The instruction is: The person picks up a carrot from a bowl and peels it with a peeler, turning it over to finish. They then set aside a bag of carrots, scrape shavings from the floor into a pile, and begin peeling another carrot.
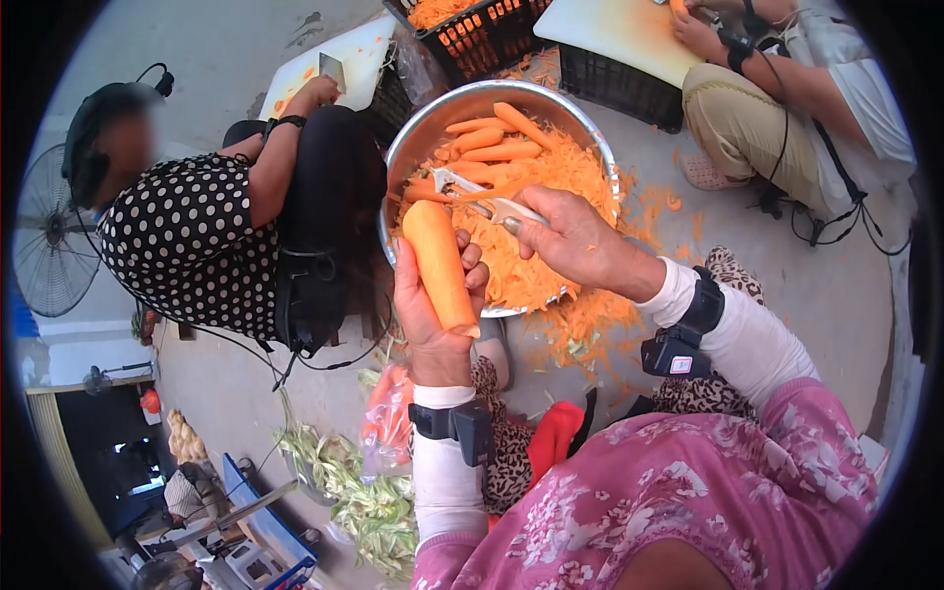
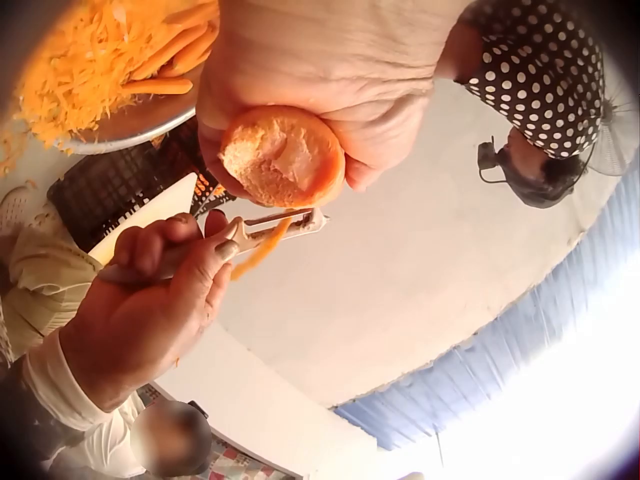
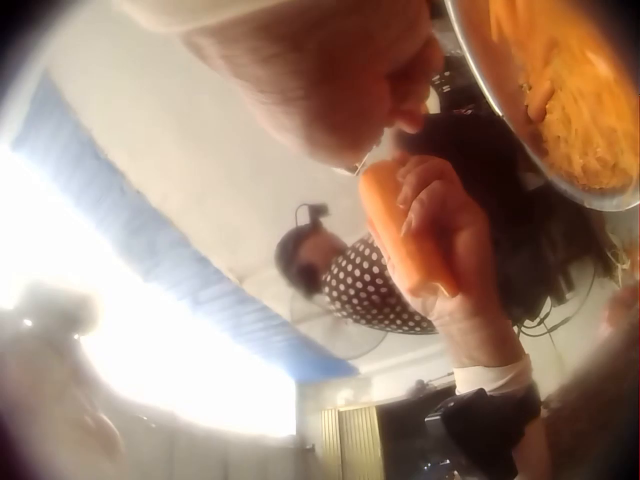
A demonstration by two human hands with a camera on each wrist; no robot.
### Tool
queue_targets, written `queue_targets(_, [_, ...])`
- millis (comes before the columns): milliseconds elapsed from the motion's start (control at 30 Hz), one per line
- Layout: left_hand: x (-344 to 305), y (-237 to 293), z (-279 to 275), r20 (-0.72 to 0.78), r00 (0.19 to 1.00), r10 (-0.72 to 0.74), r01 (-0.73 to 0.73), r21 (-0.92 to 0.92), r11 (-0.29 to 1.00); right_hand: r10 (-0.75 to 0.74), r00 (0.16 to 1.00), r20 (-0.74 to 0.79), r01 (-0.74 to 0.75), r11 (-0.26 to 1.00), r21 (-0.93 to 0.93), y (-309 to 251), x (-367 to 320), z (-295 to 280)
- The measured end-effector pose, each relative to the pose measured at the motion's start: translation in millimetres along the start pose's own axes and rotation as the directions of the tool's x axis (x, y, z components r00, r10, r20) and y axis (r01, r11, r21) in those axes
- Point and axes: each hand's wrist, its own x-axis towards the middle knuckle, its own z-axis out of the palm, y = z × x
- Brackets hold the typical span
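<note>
A thick peeled carrot point(image 1: 440, 265) lies in the left hand point(image 1: 433, 320), whose fingers curl round it; its cut end point(image 2: 282, 158) faces the left wrist view. The right hand point(image 1: 580, 241) grips a pale-handled peeler point(image 1: 506, 208). In the head view the peeler's head is just beside the carrot's upper end. An orange strip of peel point(image 2: 264, 250) hangs at the blade in the left wrist view. Beyond the hands, a metal bowl point(image 1: 602, 138) holds whole carrots point(image 1: 501, 151) and a heap of peelings point(image 1: 565, 187). The right wrist view is blurred.
A person in a polka-dot top point(image 1: 197, 231) sits left, near a white board point(image 1: 364, 51). Another person sits at the upper right by a second board point(image 1: 610, 29). Black crates point(image 1: 501, 39) stand behind the bowl. Leaves point(image 1: 369, 511) and a plastic bag point(image 1: 386, 418) lie below.
</note>
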Motion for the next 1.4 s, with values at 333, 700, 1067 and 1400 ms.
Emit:
queue_targets(333, [15,-13,6,-0.103,0.991,0.083,-0.089,-0.056,0.994,0.412,0.856,0.313,-0.515,0.741,0.431,-15,0,-7])
queue_targets(700, [18,-14,8,-0.090,0.990,0.107,-0.113,-0.053,0.992,0.420,0.812,0.404,-0.583,0.613,0.533,-12,-2,-12])
queue_targets(1067, [17,-15,9,-0.041,0.994,0.102,-0.104,-0.062,0.993,0.442,0.722,0.533,-0.692,0.437,0.575,-11,-5,-15])
queue_targets(1400, [16,-10,1,-0.170,0.976,0.137,-0.140,-0.010,0.990,-0.259,0.958,-0.122,0.231,0.950,-0.210,-6,-9,-5])
